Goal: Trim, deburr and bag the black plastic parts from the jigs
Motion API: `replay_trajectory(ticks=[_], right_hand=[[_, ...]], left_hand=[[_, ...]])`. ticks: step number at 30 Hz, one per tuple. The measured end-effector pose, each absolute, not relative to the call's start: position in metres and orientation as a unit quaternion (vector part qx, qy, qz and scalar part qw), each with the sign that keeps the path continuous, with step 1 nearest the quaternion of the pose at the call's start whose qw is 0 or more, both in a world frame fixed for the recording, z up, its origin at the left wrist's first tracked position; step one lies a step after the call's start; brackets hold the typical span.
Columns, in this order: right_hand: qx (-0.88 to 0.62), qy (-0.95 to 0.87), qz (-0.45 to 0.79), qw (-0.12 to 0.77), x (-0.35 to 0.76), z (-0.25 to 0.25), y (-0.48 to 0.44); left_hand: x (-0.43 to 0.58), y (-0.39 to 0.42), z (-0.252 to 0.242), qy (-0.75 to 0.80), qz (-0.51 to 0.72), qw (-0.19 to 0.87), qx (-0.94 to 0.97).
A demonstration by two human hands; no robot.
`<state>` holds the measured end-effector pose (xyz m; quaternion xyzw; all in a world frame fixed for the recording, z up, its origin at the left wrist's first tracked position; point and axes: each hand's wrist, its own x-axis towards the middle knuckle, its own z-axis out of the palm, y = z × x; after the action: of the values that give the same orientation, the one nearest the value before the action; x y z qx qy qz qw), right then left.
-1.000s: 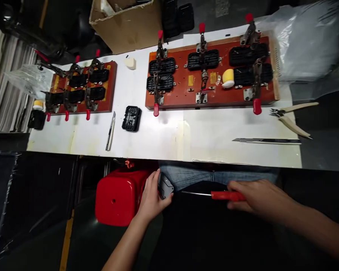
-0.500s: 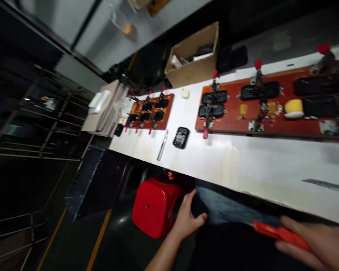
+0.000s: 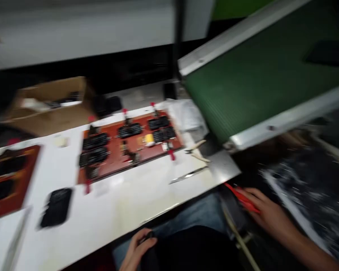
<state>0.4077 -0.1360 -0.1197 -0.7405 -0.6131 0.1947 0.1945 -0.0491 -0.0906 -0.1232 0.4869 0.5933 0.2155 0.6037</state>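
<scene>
Frame is motion-blurred, so fine detail is limited.

Right hand (image 3: 267, 212) sits low, beyond the near right corner of the white table (image 3: 124, 210), fingers curled around a red-handled tool (image 3: 241, 196). The handle pokes out up and to the left of the knuckles; the tip is not readable. Grip looks closed on the handle.

Left hand (image 3: 138, 246) is at the bottom edge, just below the table's near edge, over the lap. Fingers are bent in around a small dark part (image 3: 150, 236) — mostly hidden, so I can't make out its shape. Blue jeans (image 3: 192, 214) show between the two hands.

Further out from the hands, on the table:
- A metal blade-like tool (image 3: 188, 175) lies flat, up and left of the right hand, well apart from it.
- Cream-handled pliers (image 3: 196, 150) lie just beyond that, near the table's far right end.
- A red clamp board (image 3: 115, 162) carries black parts under red-tipped clamps, with a yellow roll (image 3: 149, 139) on it — straight ahead of the left hand.
- A loose black part (image 3: 56, 207) lies on the bare table, left of the left hand.
- A second red board (image 3: 8, 180) is further left, cut off by the frame.

A cardboard box (image 3: 51, 105) stands past the far edge of the table. A green conveyor belt (image 3: 257, 71) with pale metal rails runs above the right hand.
</scene>
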Motion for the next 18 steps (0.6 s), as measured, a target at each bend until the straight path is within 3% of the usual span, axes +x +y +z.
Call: replay_trajectory(ticks=[3,6,9,14,16,18], right_hand=[[-0.765,-0.573,0.204,0.214,0.418,-0.152,-0.130],[-0.781,-0.554,0.185,0.222,0.402,-0.188,-0.108],[-0.778,-0.553,0.170,0.244,0.392,-0.194,-0.103],[-0.756,-0.560,0.118,0.318,0.401,-0.132,-0.099],[-0.701,-0.604,0.121,0.359,0.382,-0.096,-0.069],[-0.647,-0.664,0.144,0.346,0.351,-0.068,-0.017]], left_hand=[[0.001,-0.053,-0.127,0.599,0.201,0.663,0.402],[0.031,-0.041,-0.104,0.596,0.241,0.683,0.345],[0.036,-0.040,-0.075,0.583,0.302,0.682,0.323],[0.032,-0.033,-0.053,0.586,0.412,0.640,0.277],[0.028,-0.025,-0.057,0.610,0.425,0.614,0.265],[0.020,-0.017,-0.067,0.634,0.420,0.579,0.294]])
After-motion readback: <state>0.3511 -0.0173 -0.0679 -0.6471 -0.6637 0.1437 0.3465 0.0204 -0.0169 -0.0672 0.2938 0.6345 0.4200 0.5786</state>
